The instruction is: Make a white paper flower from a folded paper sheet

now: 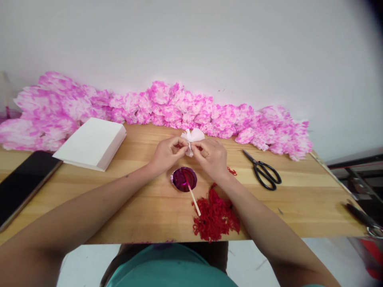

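Between my two hands is a white tissue paper flower (196, 134), its gathered petals fanning out above the fingertips. My left hand (171, 150) pinches it from the left, thumb against forefinger. From the right, my right hand (211, 155) pinches the same paper close to its middle. Just below the hands sits a small dish of purple-magenta dye (181, 179), with a wooden stick (194, 199) leaning out of it. A tangled heap of red yarn (216, 219) lies under my right forearm, partly hidden by it.
Pink-and-white paper flowers (179, 105) are piled along the wall. A stack of white paper (92, 143) and a black phone (26, 183) lie at left. Black-handled scissors (265, 171) rest at right on the wooden table (143, 219). Another black-handled tool (363, 217) is near the right edge.
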Demonstrator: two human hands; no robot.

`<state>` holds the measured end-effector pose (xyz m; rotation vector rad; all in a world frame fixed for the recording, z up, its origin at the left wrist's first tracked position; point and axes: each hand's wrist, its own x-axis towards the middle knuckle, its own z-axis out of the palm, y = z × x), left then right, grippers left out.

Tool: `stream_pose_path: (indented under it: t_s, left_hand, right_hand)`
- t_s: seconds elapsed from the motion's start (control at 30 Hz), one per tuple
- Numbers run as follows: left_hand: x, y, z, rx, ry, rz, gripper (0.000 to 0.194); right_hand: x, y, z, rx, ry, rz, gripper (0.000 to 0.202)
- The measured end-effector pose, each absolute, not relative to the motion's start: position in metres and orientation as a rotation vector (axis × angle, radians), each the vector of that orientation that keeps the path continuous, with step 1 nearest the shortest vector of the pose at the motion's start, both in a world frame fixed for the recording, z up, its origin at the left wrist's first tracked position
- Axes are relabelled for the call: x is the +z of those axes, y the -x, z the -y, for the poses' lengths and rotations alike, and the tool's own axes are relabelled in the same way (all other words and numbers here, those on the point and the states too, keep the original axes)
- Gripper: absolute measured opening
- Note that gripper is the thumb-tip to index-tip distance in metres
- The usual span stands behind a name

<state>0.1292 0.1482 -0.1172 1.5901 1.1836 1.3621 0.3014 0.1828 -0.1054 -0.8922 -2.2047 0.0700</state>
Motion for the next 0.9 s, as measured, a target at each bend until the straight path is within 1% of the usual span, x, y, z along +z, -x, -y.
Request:
stream_pose_path:
  t_s: [0.43,0.6,0.8,0.9]
  left_hand:
    - [-0.1188,-0.1294,-0.1488,1.387,-1.602,-1.166,0.005]
    - [-0.1183,-0.1292,-0.1485,1.377,-1.546,-1.201,0.007]
    - [-0.1213,-0.1285,-0.1501,1.379,-1.489,-1.205,0.011]
    - [-0.1223,-0.1286,-0.151,1.391,-1.474,-1.218,0.009]
  right_hand:
    - [-0.1055,-0.3005,-0.1817,0.038,0.877,2.224,0.015]
    - [-0.1034,-0.3006,-0.1827,0.07,0.888,2.192,0.014]
    - [-0.1021,-0.3015,-0.1846,0.142,0.961,2.154,0.016]
    - [-0.1027,-0.3021,-0.1864,0.247,0.995,2.118,0.015]
